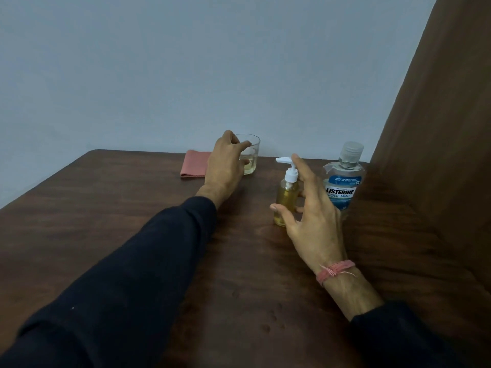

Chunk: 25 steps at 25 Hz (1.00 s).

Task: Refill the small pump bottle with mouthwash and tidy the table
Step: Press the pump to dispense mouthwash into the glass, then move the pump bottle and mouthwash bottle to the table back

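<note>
A small pump bottle (pixel 285 199) with a white pump head and yellowish liquid stands upright on the dark wooden table (pixel 132 213). My right hand (pixel 310 216) hovers right beside it, fingers spread, not closed on it. Behind that hand stands a clear Listerine mouthwash bottle (pixel 345 181) with its cap on. At the back, a clear drinking glass (pixel 251 152) holds a little yellowish liquid. My left hand (pixel 225 166) wraps around the glass's left side, fingers curled at its rim and wall.
A folded pink cloth (pixel 194 164) lies flat at the table's back edge, left of the glass. A brown curtain or panel (pixel 430 155) rises along the right side. A pale wall stands behind the table. A few small droplets (pixel 268 322) mark the near tabletop.
</note>
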Motion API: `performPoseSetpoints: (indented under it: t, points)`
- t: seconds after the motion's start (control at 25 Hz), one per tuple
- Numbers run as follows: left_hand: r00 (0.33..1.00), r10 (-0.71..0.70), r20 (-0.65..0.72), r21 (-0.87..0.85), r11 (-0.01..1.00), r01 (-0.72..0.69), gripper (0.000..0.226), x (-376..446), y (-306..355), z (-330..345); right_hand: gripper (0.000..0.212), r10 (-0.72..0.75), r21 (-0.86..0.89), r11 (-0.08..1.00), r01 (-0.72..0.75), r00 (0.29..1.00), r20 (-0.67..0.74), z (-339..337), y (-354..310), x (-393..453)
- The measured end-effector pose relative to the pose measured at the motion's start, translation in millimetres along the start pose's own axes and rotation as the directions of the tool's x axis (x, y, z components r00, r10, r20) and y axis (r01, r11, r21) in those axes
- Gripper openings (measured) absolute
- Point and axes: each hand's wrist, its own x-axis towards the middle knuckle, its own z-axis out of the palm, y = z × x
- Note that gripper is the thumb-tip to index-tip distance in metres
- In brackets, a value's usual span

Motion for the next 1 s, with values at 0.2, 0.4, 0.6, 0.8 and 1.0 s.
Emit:
performPoseSetpoints:
  t: [0.2, 0.4, 0.6, 0.8, 1.0]
  points:
    - [0.999, -0.026, 0.022, -0.005, 1.000, 0.026, 0.046, 26, -4, 18, 0.107, 0.004, 0.007, 1.000, -0.004, 1.000, 0.006, 3, 2, 0]
    - [0.995, -0.093, 0.022, -0.148, 0.984, 0.095, 0.070, 18, 4, 13, 0.106, -0.009, 0.009, 1.000, 0.009, 1.000, -0.018, 3, 3, 0]
    - [0.957, 0.148, 0.248, -0.401, 0.915, -0.038, 0.064, -55, 16, -19, 0.097, -0.013, 0.052, 0.999, 0.013, 1.000, 0.000, -4, 0, -1]
    - [0.893, 0.154, 0.422, -0.639, 0.750, 0.173, 0.067, -108, 42, -42, 0.072, -0.010, 0.046, 0.999, 0.011, 1.000, -0.017, -16, -11, 2]
    - [0.941, 0.014, 0.339, -0.558, 0.808, 0.189, 0.038, -105, 62, -36, 0.061, -0.065, -0.269, 0.961, 0.071, 0.997, 0.034, -43, -25, 14]
